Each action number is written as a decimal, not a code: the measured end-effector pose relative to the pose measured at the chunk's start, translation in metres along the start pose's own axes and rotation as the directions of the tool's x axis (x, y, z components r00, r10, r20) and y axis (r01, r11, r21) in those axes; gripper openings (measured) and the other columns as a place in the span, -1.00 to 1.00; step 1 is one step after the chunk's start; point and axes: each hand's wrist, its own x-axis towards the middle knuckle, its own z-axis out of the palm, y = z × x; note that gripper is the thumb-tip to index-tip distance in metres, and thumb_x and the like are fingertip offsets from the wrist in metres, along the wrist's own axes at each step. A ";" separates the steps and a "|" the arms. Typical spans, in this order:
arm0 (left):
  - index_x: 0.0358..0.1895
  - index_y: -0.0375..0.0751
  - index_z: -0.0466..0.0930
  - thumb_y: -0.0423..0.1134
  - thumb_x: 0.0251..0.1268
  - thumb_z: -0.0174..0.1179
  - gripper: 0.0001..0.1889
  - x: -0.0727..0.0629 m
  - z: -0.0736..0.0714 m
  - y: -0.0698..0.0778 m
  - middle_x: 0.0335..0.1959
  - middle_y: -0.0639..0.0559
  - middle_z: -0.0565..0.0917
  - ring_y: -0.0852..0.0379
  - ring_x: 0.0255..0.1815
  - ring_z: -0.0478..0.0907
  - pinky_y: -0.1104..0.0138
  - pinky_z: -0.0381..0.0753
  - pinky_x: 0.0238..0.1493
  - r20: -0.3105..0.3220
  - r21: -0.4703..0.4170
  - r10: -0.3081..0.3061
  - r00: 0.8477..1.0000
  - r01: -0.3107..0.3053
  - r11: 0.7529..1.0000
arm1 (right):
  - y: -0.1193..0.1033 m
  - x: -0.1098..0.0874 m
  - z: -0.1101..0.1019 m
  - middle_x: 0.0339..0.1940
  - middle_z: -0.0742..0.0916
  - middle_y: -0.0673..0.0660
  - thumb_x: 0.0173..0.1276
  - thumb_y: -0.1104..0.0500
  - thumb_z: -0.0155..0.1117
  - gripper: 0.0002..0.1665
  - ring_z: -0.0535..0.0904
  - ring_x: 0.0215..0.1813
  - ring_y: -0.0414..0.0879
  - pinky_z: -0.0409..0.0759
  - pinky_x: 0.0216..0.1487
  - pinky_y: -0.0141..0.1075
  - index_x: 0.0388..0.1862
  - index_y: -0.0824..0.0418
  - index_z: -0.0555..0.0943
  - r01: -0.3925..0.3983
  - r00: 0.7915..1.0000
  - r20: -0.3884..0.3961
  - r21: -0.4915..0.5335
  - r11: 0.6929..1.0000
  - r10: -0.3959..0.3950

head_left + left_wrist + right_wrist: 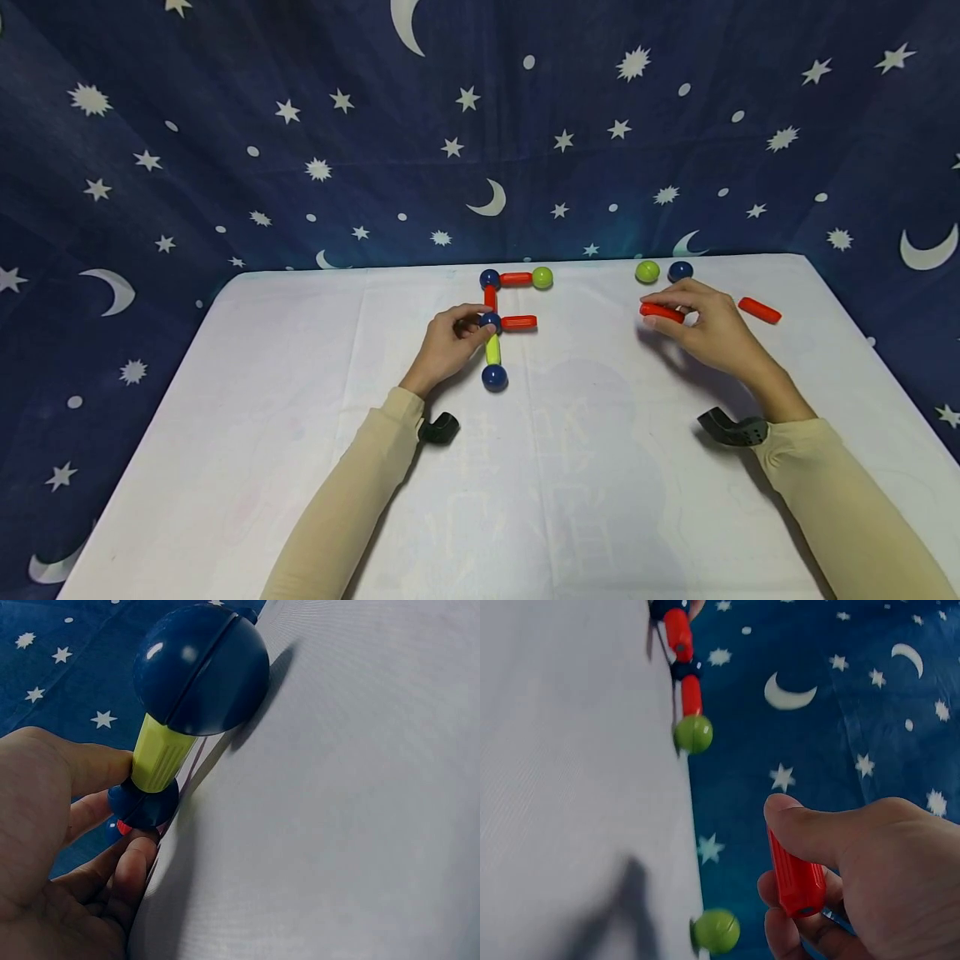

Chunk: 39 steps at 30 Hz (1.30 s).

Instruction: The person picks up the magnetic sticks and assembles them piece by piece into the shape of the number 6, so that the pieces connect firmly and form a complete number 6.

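Observation:
My left hand (452, 342) pinches the middle blue ball (491, 322) of a joined shape made of balls and rods. From that ball a red rod (519, 322) points right, another red rod leads up to a blue ball (490, 279), and a yellow-green rod (492, 350) runs down to a blue ball (494, 378). The top ball carries a red rod (515, 279) ending in a green ball (542, 277). Raised over the table at the right, my right hand (708, 325) holds a loose red rod (799, 881) between thumb and fingers; its grooved side and end face show in the right wrist view.
A loose green ball (647, 272) and a blue ball (680, 271) lie near the table's far edge. Right of my right hand lies a red rod (760, 310). Behind the white-covered table (300, 333) hangs a dark blue curtain (405, 142) with stars and moons.

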 end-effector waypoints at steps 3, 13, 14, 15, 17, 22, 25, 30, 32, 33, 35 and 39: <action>0.17 -0.26 0.66 -0.31 0.40 0.31 -0.67 0.000 0.000 0.000 -0.15 -0.14 0.64 0.06 -0.25 0.51 0.38 0.51 -0.19 0.001 -0.004 0.002 1.000 -0.002 1.000 | -0.010 0.007 0.003 -0.21 0.64 0.09 0.26 0.30 0.51 -0.63 0.43 -0.18 -0.11 0.32 -0.27 -0.34 0.06 0.26 0.75 0.035 0.999 0.015 0.005 0.999 -0.035; 0.17 -0.25 0.66 -0.32 0.39 0.31 -0.68 0.001 0.002 -0.002 -0.11 -0.13 0.66 0.08 -0.24 0.52 0.39 0.52 -0.19 0.000 0.001 0.002 1.000 -0.002 1.000 | -0.033 0.029 0.021 -0.18 0.67 0.07 0.23 0.31 0.53 -0.64 0.47 -0.17 -0.09 0.42 -0.23 -0.22 0.03 0.26 0.76 0.105 0.994 0.016 0.079 0.991 -0.106; 0.17 -0.24 0.66 -0.31 0.39 0.31 -0.68 0.001 0.002 -0.002 -0.11 -0.13 0.66 0.08 -0.24 0.52 0.39 0.52 -0.19 0.000 0.000 0.001 1.000 -0.001 1.000 | -0.035 0.030 0.023 -0.17 0.68 0.08 0.23 0.32 0.53 -0.64 0.47 -0.17 -0.09 0.42 -0.24 -0.22 0.03 0.26 0.76 0.109 0.994 0.018 0.086 0.990 -0.111; 0.16 -0.24 0.67 -0.31 0.39 0.31 -0.68 0.001 0.002 -0.002 -0.11 -0.13 0.66 0.08 -0.24 0.52 0.39 0.51 -0.19 0.000 0.000 -0.002 1.000 0.002 1.000 | -0.037 0.031 0.025 -0.17 0.68 0.08 0.23 0.32 0.53 -0.64 0.48 -0.16 -0.09 0.43 -0.25 -0.20 0.03 0.26 0.76 0.113 0.993 0.024 0.092 0.989 -0.116; 0.16 -0.24 0.67 -0.31 0.39 0.31 -0.68 0.001 0.003 -0.002 -0.12 -0.13 0.66 0.08 -0.24 0.52 0.38 0.51 -0.19 -0.002 0.000 -0.002 1.000 0.002 1.000 | -0.041 0.032 0.030 -0.15 0.69 0.08 0.23 0.32 0.52 -0.64 0.49 -0.15 -0.08 0.44 -0.26 -0.20 0.03 0.27 0.76 0.121 0.991 0.038 0.100 0.988 -0.125; 0.16 -0.25 0.67 -0.31 0.38 0.31 -0.68 0.001 0.003 -0.002 -0.12 -0.13 0.66 0.08 -0.24 0.52 0.38 0.52 -0.19 -0.002 -0.006 0.001 1.000 -0.001 1.000 | -0.046 0.031 0.042 -0.15 0.69 0.06 0.26 0.30 0.51 -0.66 0.52 -0.18 -0.08 0.48 -0.27 -0.20 0.03 0.27 0.76 0.135 0.987 0.072 0.122 0.983 -0.144; 0.15 -0.25 0.67 -0.32 0.38 0.31 -0.69 0.002 0.004 -0.002 -0.13 -0.14 0.65 0.07 -0.24 0.53 0.37 0.53 -0.18 -0.001 -0.009 0.004 1.000 -0.004 1.000 | -0.047 0.030 0.049 -0.16 0.69 0.06 0.27 0.28 0.51 -0.68 0.53 -0.19 -0.08 0.48 -0.28 -0.23 0.02 0.27 0.76 0.146 0.984 0.078 0.137 0.980 -0.158; 0.16 -0.25 0.67 -0.32 0.39 0.31 -0.69 0.002 0.003 -0.001 -0.12 -0.13 0.66 0.06 -0.23 0.54 0.36 0.55 -0.16 -0.001 0.003 0.004 1.000 -0.004 1.000 | -0.052 0.029 0.060 -0.16 0.69 0.07 0.28 0.28 0.50 -0.67 0.54 -0.19 -0.08 0.46 -0.25 -0.23 0.02 0.28 0.76 0.153 0.980 0.105 0.154 0.976 -0.171; 0.16 -0.24 0.67 -0.31 0.39 0.31 -0.68 0.001 0.003 -0.001 -0.11 -0.13 0.66 0.06 -0.22 0.55 0.36 0.55 -0.16 -0.002 0.007 0.001 1.000 -0.001 1.000 | -0.055 0.028 0.065 -0.15 0.69 0.07 0.29 0.27 0.50 -0.66 0.54 -0.19 -0.08 0.47 -0.24 -0.20 0.04 0.28 0.75 0.145 0.977 0.133 0.156 0.977 -0.166; 0.16 -0.24 0.67 -0.31 0.39 0.31 -0.68 0.001 0.002 -0.001 -0.11 -0.14 0.66 0.06 -0.22 0.55 0.36 0.55 -0.16 -0.001 0.008 0.000 1.000 0.000 1.000 | -0.057 0.028 0.068 -0.15 0.69 0.06 0.29 0.27 0.49 -0.66 0.53 -0.19 -0.08 0.48 -0.23 -0.18 0.05 0.28 0.75 0.138 0.976 0.148 0.162 0.977 -0.162; 0.17 -0.24 0.67 -0.31 0.39 0.31 -0.68 0.001 0.001 -0.001 -0.10 -0.14 0.66 0.06 -0.22 0.55 0.36 0.55 -0.16 -0.002 0.010 -0.002 1.000 0.002 1.000 | -0.061 0.027 0.074 -0.15 0.68 0.05 0.29 0.27 0.50 -0.65 0.53 -0.18 -0.09 0.48 -0.22 -0.19 0.06 0.27 0.75 0.132 0.971 0.175 0.165 0.978 -0.160; 0.17 -0.24 0.66 -0.31 0.38 0.32 -0.67 0.001 0.001 -0.001 -0.11 -0.13 0.66 0.05 -0.22 0.55 0.35 0.56 -0.15 -0.002 0.009 -0.003 1.000 0.003 1.000 | -0.067 0.024 0.085 -0.13 0.69 0.06 0.27 0.29 0.51 -0.64 0.55 -0.16 -0.09 0.50 -0.20 -0.16 0.06 0.27 0.75 0.146 0.961 0.206 0.178 0.973 -0.182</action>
